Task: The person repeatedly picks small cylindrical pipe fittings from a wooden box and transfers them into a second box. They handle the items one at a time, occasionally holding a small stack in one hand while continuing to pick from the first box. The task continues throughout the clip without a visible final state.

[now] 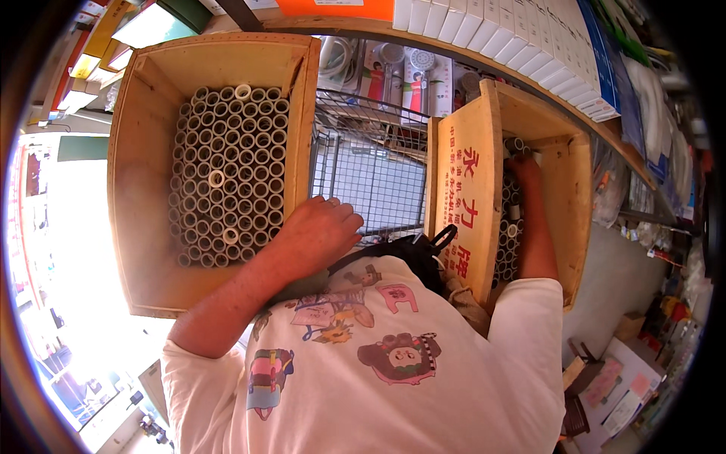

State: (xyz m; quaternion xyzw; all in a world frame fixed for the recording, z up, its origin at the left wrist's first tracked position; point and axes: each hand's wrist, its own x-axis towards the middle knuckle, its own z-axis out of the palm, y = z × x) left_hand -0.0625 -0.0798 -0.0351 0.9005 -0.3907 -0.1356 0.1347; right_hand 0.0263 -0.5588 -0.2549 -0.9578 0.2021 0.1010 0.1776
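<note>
On the left, a wooden box [302, 72] holds many short round tubes [227, 163] packed on end, their pale rims facing up. My left hand [324, 227] is by this box's right wall, back upward, with a ring on one finger. Its fingers curl under and hide whatever may be in the palm. A second wooden box [493, 113], with red lettering on its side, stands on the right. Inside it are more such tubes [508, 240], partly covered by the box wall and my arm. My right hand [523, 170] reaches down among them; its fingertips are hidden.
Between the boxes sits a black wire basket [370, 170]. Behind it hang packaged shower heads [421, 64]. A shelf with a row of white boxes [499, 30] runs along the back right. Cartons [631, 325] lie at the lower right.
</note>
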